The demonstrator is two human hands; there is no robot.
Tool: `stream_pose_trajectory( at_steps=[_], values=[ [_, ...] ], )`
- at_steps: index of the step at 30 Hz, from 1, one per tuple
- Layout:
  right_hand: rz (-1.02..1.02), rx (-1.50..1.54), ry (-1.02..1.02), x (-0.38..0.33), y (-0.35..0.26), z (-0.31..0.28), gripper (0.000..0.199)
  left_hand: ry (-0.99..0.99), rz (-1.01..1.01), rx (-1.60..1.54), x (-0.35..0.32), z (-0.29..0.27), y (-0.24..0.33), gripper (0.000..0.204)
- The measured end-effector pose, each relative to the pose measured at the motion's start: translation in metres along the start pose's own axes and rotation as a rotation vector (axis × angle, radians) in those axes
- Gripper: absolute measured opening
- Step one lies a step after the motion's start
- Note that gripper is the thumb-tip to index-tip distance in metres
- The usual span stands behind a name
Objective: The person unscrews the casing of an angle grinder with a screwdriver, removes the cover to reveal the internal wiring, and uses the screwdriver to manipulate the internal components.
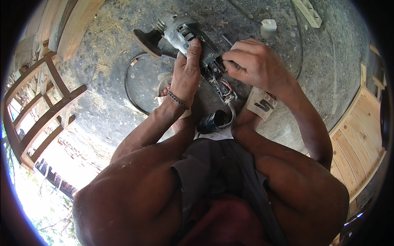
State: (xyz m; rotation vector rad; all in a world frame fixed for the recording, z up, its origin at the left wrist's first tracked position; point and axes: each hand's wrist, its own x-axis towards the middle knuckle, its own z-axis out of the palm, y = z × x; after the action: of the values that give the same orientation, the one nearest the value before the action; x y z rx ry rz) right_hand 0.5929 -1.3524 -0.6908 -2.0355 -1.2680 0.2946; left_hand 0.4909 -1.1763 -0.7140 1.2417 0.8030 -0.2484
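An angle grinder (182, 35) with a dark disc lies on the concrete floor, its rear housing taken off so the inner parts and wires (223, 90) show. My left hand (185, 71) presses down on the grinder's body, thumb along its side. My right hand (254, 61) is closed around a thin metal tool, likely a screwdriver, whose tip sits in the opened rear section. The removed dark blue rear cover (211, 121) lies near my knees, with the black power cord (131, 86) looping off to the left.
I squat on a rough concrete floor (106, 102) dusted with sawdust. A wooden ladder-like frame (45, 110) stands at the left, pale wood panels (357, 139) at the right. A small white piece (269, 28) and a white power strip (310, 12) lie farther off.
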Motion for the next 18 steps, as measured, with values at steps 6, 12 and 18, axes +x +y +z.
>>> stream_pose_trajectory(
  at_steps=[6,12,18],
  values=[
    [0.275,0.189,0.015,-0.004,-0.012,0.002,0.013,-0.028,-0.016,-0.037,-0.001,0.004,0.001,0.053],
    [0.262,0.043,-0.076,0.000,-0.012,-0.002,0.014,0.001,-0.022,0.055,-0.003,0.003,0.001,0.055],
    [0.364,0.018,-0.113,0.000,-0.014,0.003,0.011,0.003,0.044,0.090,-0.004,0.006,0.000,0.056]
  ],
)
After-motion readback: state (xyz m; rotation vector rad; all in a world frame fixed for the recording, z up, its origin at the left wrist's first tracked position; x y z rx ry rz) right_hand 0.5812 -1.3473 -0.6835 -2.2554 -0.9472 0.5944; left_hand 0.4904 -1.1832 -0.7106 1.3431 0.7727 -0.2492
